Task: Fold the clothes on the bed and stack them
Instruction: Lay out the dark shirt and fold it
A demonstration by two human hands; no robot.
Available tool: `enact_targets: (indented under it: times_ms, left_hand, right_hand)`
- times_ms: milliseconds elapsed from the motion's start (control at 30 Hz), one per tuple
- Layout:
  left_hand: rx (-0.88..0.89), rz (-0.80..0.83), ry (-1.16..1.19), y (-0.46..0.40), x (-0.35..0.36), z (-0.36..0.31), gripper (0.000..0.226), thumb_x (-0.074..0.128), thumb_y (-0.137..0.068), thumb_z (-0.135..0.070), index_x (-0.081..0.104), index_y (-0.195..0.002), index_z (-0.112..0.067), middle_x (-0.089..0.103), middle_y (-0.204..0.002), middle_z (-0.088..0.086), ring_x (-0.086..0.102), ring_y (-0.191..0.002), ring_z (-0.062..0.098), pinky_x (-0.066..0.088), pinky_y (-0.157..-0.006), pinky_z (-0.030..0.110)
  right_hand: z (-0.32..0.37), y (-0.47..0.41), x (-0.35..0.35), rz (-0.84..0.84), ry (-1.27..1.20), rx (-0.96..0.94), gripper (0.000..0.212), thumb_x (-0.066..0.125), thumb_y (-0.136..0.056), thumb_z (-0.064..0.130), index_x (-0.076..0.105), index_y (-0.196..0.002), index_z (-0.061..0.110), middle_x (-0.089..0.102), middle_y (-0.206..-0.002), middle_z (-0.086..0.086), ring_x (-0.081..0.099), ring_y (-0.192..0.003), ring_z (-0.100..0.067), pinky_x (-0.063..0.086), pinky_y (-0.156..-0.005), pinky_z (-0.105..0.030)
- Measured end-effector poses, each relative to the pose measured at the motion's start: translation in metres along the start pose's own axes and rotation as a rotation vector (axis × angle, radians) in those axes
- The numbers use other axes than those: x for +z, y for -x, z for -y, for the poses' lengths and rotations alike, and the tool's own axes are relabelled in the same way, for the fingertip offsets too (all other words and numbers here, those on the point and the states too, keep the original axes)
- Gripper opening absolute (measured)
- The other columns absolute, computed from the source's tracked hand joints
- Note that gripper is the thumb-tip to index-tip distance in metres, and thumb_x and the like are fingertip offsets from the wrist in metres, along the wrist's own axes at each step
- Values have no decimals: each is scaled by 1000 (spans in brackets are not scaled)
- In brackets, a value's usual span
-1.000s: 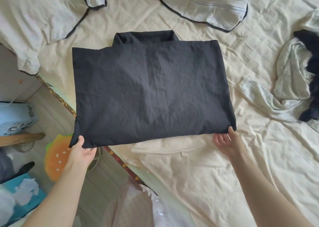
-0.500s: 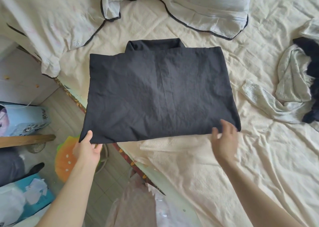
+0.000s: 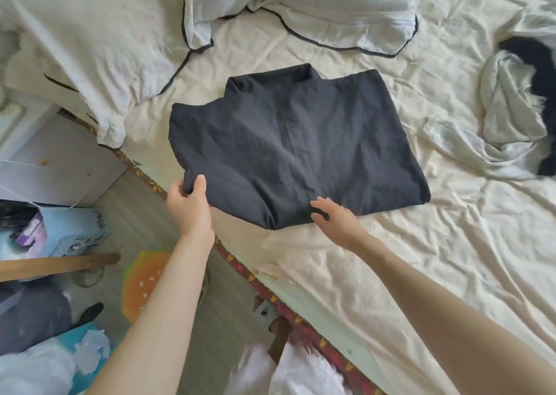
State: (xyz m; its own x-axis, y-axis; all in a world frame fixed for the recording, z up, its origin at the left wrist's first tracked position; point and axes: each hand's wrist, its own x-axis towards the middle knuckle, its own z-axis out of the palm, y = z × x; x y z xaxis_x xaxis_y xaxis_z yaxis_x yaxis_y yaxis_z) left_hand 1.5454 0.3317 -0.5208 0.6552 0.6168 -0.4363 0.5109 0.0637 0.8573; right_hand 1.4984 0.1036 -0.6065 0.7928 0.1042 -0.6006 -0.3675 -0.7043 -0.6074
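My left hand point(image 3: 189, 205) pinches the near-left corner of the black garment point(image 3: 294, 148), grip tight on the cloth; my right hand point(image 3: 337, 218) lies flat and relaxed on the near hem, fingers partly tucked under the edge. Garment sits mid-bed point(image 3: 451, 244), collar away from me. To do this fold well — carry the left side across in one sweep, right hand pinning the pivot, edges aligned. Versus a second ago: left corner lifted inward, right hand moved from the right corner toward centre. Unfolded pile point(image 3: 517, 100) waits far right.
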Motion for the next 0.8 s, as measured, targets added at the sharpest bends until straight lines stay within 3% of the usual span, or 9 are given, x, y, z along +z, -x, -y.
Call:
enact_targets:
  times_ms: [67,133,233,367,467,567,633,700,800]
  left_hand:
    - [95,73,-72,13,22,-14,6,58,-91,-15,54,-89,-17,62,-94,2,63,-94,25,55,-85,42]
    - [229,154,-164,27,52,-26,6,58,-92,-17,52,-91,-14,60,-97,5,61,-93,24,53,-87,40]
    - [439,238,-254,54,114,-37,10,59,-90,-17,50,-87,-13,55,-80,-8,53,-74,5,45,-74,21]
    - [572,442,-339,108,200,-22,14,62,-87,-13,51,-79,-14,51,-69,-15,50,-64,-2,36,-62,4]
    - [581,683,-470,144,246,13,5,60,-91,-17,60,-95,-14,62,-86,-12,58,-80,3,38,-68,4]
    - [584,966,-781,157,260,55,34,58,-92,-21,55,-126,-18,60,-124,-1,53,-115,16,41,-94,25]
    - [685,954,-962,153,250,79,41,60,-90,-22,52,-130,-20,55,-131,-3,45,-123,18,37,-100,32]
    - [816,812,-1127,143,230,97,44,63,-87,-26,51,-129,-22,49,-133,-5,40,-125,18,30,-101,32]
    - [865,620,-1328,126,196,110,48,71,-81,-25,53,-125,-20,47,-128,2,42,-119,25,29,-98,37]
  right_hand:
    - [6,9,-13,-45,-232,31,38,43,-100,27,50,-136,19,45,-145,3,37,-136,-15,28,-105,-24]
    - [8,14,-35,-110,-505,84,33,46,-98,26,58,-128,18,56,-133,3,51,-122,-13,37,-100,-24]
    - [-7,18,-80,-183,-918,146,19,53,-95,28,64,-109,21,65,-118,0,61,-108,-13,47,-97,-31]
    - [-54,20,-133,-228,-1147,157,20,46,-99,33,61,-104,21,65,-113,-1,62,-105,-15,51,-88,-31]
    - [-96,16,-156,-255,-1193,204,29,43,-99,38,57,-113,17,64,-114,-2,63,-105,-18,51,-86,-32]
    - [-126,9,-160,-241,-1195,269,33,44,-99,42,62,-107,16,66,-108,-3,66,-98,-16,52,-79,-30]
    - [-138,4,-159,-243,-1156,335,34,47,-97,43,61,-107,14,64,-107,-5,65,-96,-17,52,-73,-28]
    - [-144,-3,-158,-279,-1109,394,33,53,-93,45,58,-104,13,60,-105,-5,64,-94,-18,53,-70,-27]
    - [-146,-15,-162,-363,-1071,437,36,60,-89,46,57,-102,12,59,-97,-5,64,-83,-18,55,-72,-29]
